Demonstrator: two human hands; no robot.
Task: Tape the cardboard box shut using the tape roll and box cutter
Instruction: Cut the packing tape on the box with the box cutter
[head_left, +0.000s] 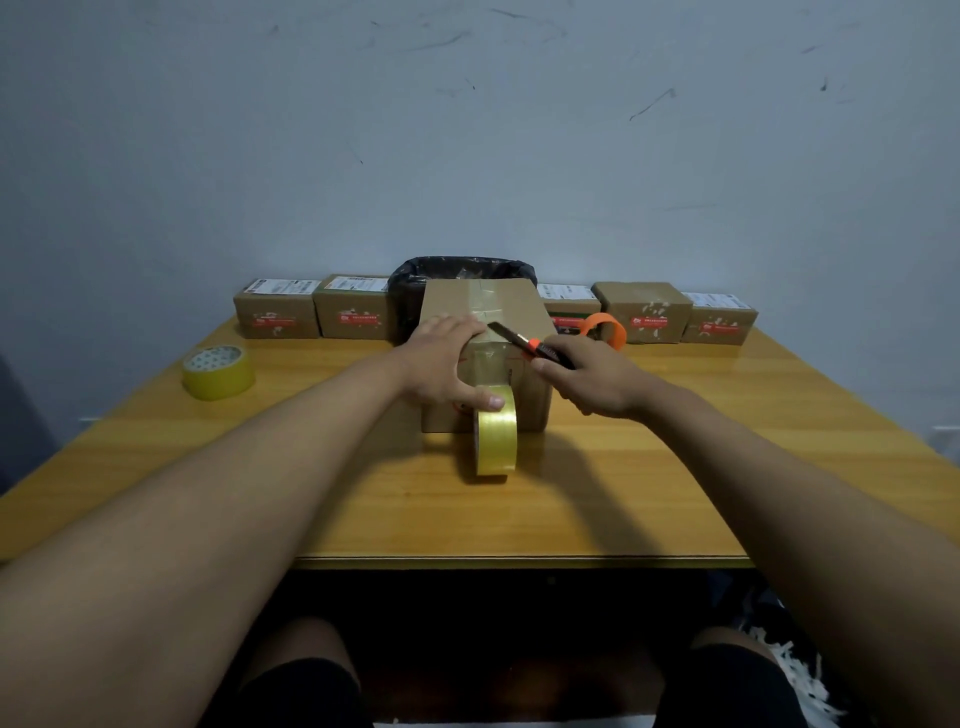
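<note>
A brown cardboard box (519, 306) stands mid-table with clear tape running along its top seam and down its near face. A yellowish tape roll (496, 439) stands on edge against that near face, still joined to the box by its strip. My left hand (441, 364) lies over the box's near top edge, fingers spread on top, thumb pressing down on the roll. My right hand (592, 379) grips an orange and black box cutter (524, 344); its blade points left, at the tape on the box's near top edge.
A second yellow tape roll (218, 371) lies flat at the left. An orange roll (602, 330) sits behind the box on the right. Several small labelled cartons (278, 314) line the back edge beside a black-lined bin (457, 270). The wooden table (675, 467) ends near my knees.
</note>
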